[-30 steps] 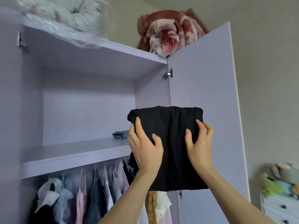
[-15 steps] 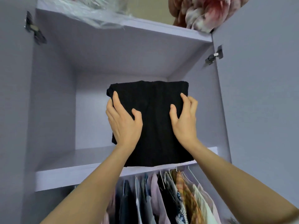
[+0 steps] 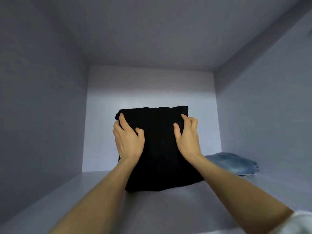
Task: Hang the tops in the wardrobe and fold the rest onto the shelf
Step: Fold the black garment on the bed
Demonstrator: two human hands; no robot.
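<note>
The folded black garment (image 3: 160, 149) sits on the wardrobe shelf (image 3: 168, 208), near edge touching the board. The left hand (image 3: 129, 142) grips its left side, the right hand (image 3: 187, 139) clutches its right side, thumbs on top. Folded blue denim (image 3: 234, 163) lies just beside, to the right.

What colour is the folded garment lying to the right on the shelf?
Faded blue denim, seen in the head view.

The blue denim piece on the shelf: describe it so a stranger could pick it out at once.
Look inside the pale lilac wardrobe compartment, at its shelf. On the right side, near the right wall, lies the blue denim piece, low and flat, just behind the person's right forearm. Its faded blue sets it apart from the folded black garment both hands hold at the middle.
</note>
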